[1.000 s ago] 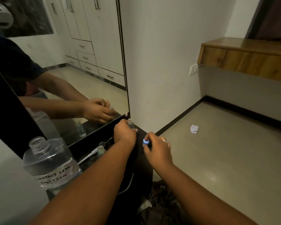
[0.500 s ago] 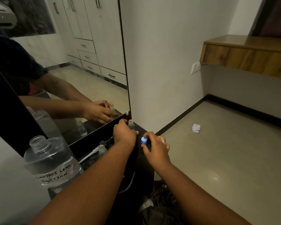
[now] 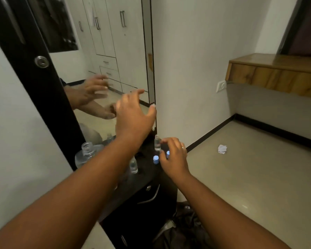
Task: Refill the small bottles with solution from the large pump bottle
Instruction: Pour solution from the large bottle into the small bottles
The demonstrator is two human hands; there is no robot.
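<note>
My left hand (image 3: 133,114) is raised in front of the mirror with its fingers spread, holding nothing. My right hand (image 3: 174,155) sits low on the dark cabinet top (image 3: 147,178), its thumb and fingers curled around a blue cap (image 3: 167,154). A second blue cap (image 3: 156,159) stands on the top just left of the thumb. An uncapped small clear bottle (image 3: 157,144) stands upright at my right fingertips. Another small bottle (image 3: 133,166) stands beside my left forearm. The large clear bottle (image 3: 87,151), its neck open, is partly hidden behind that forearm.
A tall mirror (image 3: 115,69) in a black frame rises directly behind the cabinet top and reflects my hands. A white wall corner (image 3: 187,87) is to the right. A wooden shelf (image 3: 276,72) hangs farther right. Crumpled paper (image 3: 222,149) lies on the floor.
My left hand has let go of the small bottle and lifted up toward the mirror with its fingers spread. My right hand has lowered the blue cap next to that bottle. The camera tilted upward.
</note>
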